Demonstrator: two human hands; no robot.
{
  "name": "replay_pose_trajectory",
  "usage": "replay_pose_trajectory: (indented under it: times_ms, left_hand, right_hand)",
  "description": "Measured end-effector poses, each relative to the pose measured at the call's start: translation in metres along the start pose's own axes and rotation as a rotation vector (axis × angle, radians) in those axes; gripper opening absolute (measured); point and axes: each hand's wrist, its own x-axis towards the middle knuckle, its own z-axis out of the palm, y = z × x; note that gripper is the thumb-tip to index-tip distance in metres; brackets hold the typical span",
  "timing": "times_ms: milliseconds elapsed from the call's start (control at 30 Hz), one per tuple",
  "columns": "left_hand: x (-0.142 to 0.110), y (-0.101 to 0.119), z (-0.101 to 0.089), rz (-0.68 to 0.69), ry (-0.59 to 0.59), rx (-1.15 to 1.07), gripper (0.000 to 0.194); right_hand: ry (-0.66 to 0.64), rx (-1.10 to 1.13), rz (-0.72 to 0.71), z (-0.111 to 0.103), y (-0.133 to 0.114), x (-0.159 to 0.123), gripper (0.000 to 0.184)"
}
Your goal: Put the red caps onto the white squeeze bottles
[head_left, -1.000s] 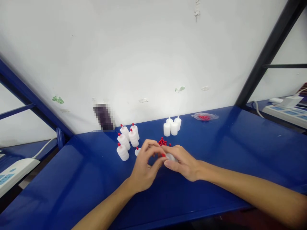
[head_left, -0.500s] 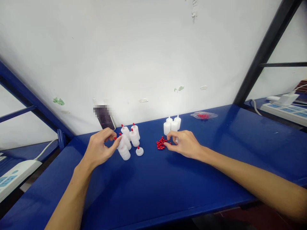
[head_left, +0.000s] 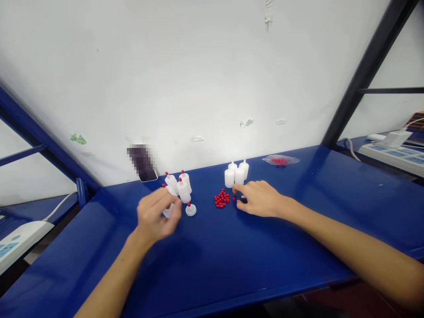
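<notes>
My left hand (head_left: 157, 216) hovers over the blue table (head_left: 232, 256), smeared by motion, its fingers loosely curled just in front of a cluster of small white bottles with red caps (head_left: 179, 185). One bottle of that cluster is partly hidden behind its fingers. A low white piece with a red tip (head_left: 191, 209) stands alone beside the cluster. My right hand (head_left: 260, 198) rests on the table next to a pile of loose red caps (head_left: 221, 198), its fingers closed round a small white bottle (head_left: 243, 197) that barely shows. Three uncapped white bottles (head_left: 236, 173) stand just behind it.
A phone (head_left: 145, 168) leans against the white wall behind the capped bottles. A clear bag of red caps (head_left: 281, 160) lies at the back right. Power strips sit on the side benches, one left (head_left: 16, 243) and one right (head_left: 397, 154). A black post (head_left: 364, 75) rises at right.
My hands parted from the middle of the table. The left went to the capped cluster and is now drawing back; the right reached past the caps and took a bottle from the uncapped group.
</notes>
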Motion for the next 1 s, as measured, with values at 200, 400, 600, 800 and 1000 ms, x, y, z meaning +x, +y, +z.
replay_pose_trajectory:
  times_ms: [200, 400, 600, 800, 1000]
  left_hand:
    - [-0.003, 0.054, 0.036, 0.055, -0.37, -0.406, 0.014]
    - [-0.012, 0.047, 0.045, -0.076, -0.503, -0.65, 0.016]
    - [-0.017, 0.04, 0.044, -0.148, -0.344, -0.677, 0.013]
    - [-0.015, 0.05, 0.048, 0.006, -0.28, -0.524, 0.02]
    - [-0.017, 0.051, 0.056, -0.106, -0.141, -0.474, 0.01]
  right_hand:
    - [0.023, 0.071, -0.111, 0.007, 0.0, 0.0, 0.016]
    - [0.02, 0.611, -0.221, 0.002, -0.017, -0.007, 0.016]
    - [-0.296, 1.149, -0.274, 0.006, -0.035, -0.017, 0.03]
    - [-0.304, 1.332, -0.247, 0.014, -0.04, -0.018, 0.037]
    - [-0.011, 0.965, -0.314, 0.017, -0.043, -0.02, 0.044]
